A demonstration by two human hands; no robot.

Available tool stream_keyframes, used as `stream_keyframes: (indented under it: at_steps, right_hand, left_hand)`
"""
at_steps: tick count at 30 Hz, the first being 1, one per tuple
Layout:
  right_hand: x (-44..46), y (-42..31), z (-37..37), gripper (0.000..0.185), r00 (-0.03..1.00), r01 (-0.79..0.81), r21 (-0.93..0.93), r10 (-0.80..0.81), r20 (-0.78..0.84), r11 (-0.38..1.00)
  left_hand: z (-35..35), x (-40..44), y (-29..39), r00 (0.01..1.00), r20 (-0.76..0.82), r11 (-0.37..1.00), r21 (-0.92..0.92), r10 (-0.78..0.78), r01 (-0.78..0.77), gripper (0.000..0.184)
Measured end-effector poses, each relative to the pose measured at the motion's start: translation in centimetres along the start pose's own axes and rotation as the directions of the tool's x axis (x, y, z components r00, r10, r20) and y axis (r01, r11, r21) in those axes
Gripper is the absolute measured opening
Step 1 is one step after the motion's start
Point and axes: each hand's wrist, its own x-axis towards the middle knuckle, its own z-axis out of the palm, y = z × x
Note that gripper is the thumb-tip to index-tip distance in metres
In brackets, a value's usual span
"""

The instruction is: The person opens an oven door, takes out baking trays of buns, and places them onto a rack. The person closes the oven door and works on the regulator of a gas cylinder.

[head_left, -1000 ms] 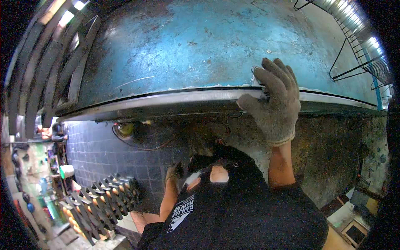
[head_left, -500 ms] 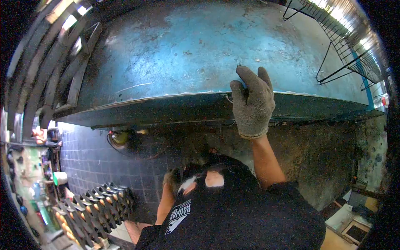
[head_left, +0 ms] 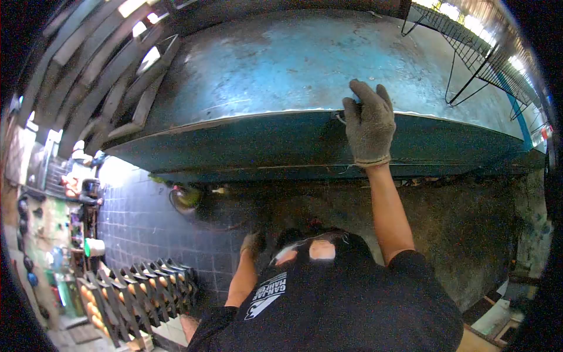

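Note:
My right hand (head_left: 371, 123), in a grey knitted glove, reaches over the front edge of a large blue metal-topped bench (head_left: 264, 70). Its fingers are apart and slightly bent above the top, with nothing seen in them. A small pale wire loop (head_left: 341, 118) shows at the edge beside the glove. Whether the palm presses on the edge cannot be made out. Low beside my body, my left hand (head_left: 252, 242) hangs, also gloved; it is dark and blurred, so its fingers are not clear.
Stacked grey metal frames (head_left: 126, 88) stand at the bench's left end. A black wire rack (head_left: 475, 64) rests on its right end. Lower left is a dark slatted rack (head_left: 138, 293) with several rounded tan items. Dark tiles (head_left: 146, 223) cover the floor, and a round greenish object (head_left: 187, 198) lies under the bench.
The view has shifted, so the bench sits higher and more of its front face shows. My right hand stays at the edge with fingers apart. My left hand still hangs low.

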Motion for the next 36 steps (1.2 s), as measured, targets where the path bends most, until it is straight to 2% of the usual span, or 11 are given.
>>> stream_keyframes:
  at_steps: [7, 10, 12, 15, 22, 25, 29, 32, 33, 35, 36]
  right_hand:
    - [-4.6, -1.4, -2.2, 0.068, 0.999, 0.033, -0.013, -0.033, -0.008, 0.999]
    - [-17.2, -0.3, -3.4, 0.067, 0.929, -0.338, 0.125, 0.310, 0.200, 0.933]
    - [-26.1, -3.0, -6.2, 0.065, 0.542, -0.454, -0.468, 0.651, 0.531, 0.759]
    - [-42.5, -6.6, -14.2, 0.061, 0.033, -0.227, -0.664, 0.687, 0.725, 0.712]
    - [-63.6, -18.1, -41.4, 0.053, -0.533, -0.180, -0.859, 0.687, 0.494, 0.479]
    - [-67.9, -21.4, -48.6, 0.051, -0.606, -0.201, -0.918, 0.693, 0.391, 0.342]
    - [-74.4, -22.7, -51.7, 0.050, -0.611, -0.329, -0.920, 0.694, 0.380, 0.214]
    - [-82.2, -20.9, -48.9, 0.050, -0.465, -0.866, -0.449, 0.682, 0.564, -0.220]
    - [-81.0, -19.2, -41.7, 0.056, -0.484, -0.474, -0.775, 0.612, 0.626, 0.417]
    - [-58.9, -27.5, -34.8, 0.067, -0.406, -0.254, -0.659, 0.540, 0.737, 0.708]
    - [-60.4, -26.0, -32.8, 0.071, -0.313, -0.420, -0.727, 0.665, 0.678, 0.544]
  left_hand:
    - [3.9, -2.4, -3.7, 0.921, 0.162, 0.715, -0.589, -0.354, 0.377, 0.047]
    - [5.2, -6.9, -5.1, 0.947, 0.066, 0.839, -0.446, -0.316, 0.311, 0.061]
    - [5.5, -11.3, -6.6, 0.926, 0.127, 0.797, -0.476, -0.357, 0.373, 0.068]
    - [5.6, -18.8, -8.5, 0.865, 0.173, 0.727, -0.479, -0.472, 0.492, 0.072]
    - [11.4, -33.6, -20.6, 0.910, 0.152, 0.810, -0.415, -0.386, 0.413, 0.063]
    - [13.9, -39.9, -22.8, 0.801, 0.298, 0.604, -0.534, -0.520, 0.591, 0.067]
    - [13.0, -44.0, -21.6, 0.831, 0.238, 0.724, -0.410, -0.503, 0.555, 0.067]
    - [12.7, -44.3, -20.7, 0.821, 0.135, 0.758, -0.325, -0.554, 0.565, 0.064]
    - [12.0, -43.8, -20.5, 0.826, 0.125, 0.762, -0.330, -0.549, 0.557, 0.064]
    - [11.5, -42.9, -20.3, 0.878, 0.226, 0.816, -0.326, -0.422, 0.476, 0.066]
    - [12.4, -42.0, -20.7, 0.885, 0.215, 0.822, -0.330, -0.413, 0.464, 0.066]
